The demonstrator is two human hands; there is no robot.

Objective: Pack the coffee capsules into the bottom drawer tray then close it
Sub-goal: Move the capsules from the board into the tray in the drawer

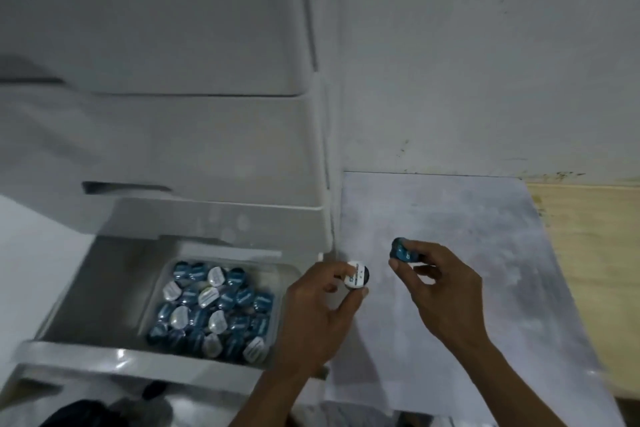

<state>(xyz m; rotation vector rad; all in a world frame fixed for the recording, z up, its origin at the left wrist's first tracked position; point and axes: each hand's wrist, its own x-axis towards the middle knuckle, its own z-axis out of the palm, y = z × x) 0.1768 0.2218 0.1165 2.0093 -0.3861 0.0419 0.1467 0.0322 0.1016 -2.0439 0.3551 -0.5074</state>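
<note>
No text can be read with certainty. The capsule point(356, 275) that the left hand point(320, 315) pinches shows its white foil lid with a dark blue printed mark, but the letters are too blurred to read. The blue capsule point(401, 250) that the right hand point(438, 284) grips has a small white mark on its side, also unreadable. The capsules in the clear tray point(284, 274) of the open drawer point(86, 354) carry pale print on lids and sides, all blurred.
</note>
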